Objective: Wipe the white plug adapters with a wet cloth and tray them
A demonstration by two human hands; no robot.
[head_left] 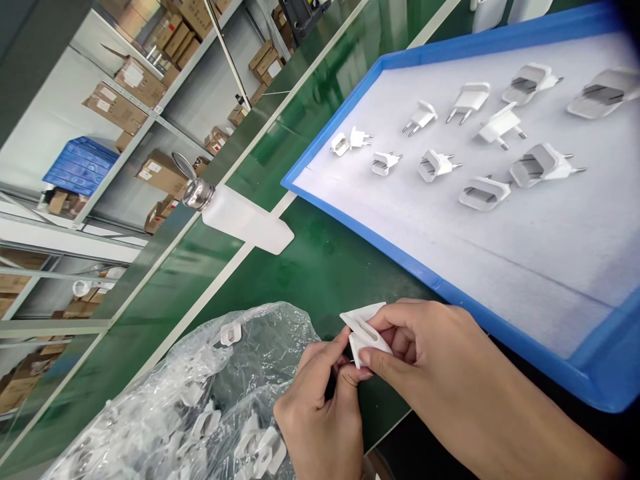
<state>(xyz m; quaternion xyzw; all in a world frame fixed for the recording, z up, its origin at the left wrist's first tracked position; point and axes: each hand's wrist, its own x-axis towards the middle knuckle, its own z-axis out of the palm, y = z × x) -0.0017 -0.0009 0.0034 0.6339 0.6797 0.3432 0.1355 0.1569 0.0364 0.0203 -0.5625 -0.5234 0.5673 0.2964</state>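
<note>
My right hand [420, 340] is closed, pinching a folded white cloth [361, 319] between thumb and fingers; it may be paper. My left hand [325, 393] is closed too, its fingertips meeting the cloth's left side. A thin metal pin shows between the left fingers, as on a plug head, but the fingers and cloth hide most of that piece. Both hands are in front of the blue tray [400, 261]. On its white lining lie several white two-pin plug heads [437, 165]. Left of my hands, a clear plastic bag [280, 327] holds many more white plug pieces [260, 450].
A white bottle [245, 220] with an open metal flip cap [199, 194] is on the green table [320, 257], beyond the bag. White objects [490, 13] stand behind the tray. Shelves [165, 127] with cardboard boxes [115, 107] and a blue crate [80, 167] are at the left.
</note>
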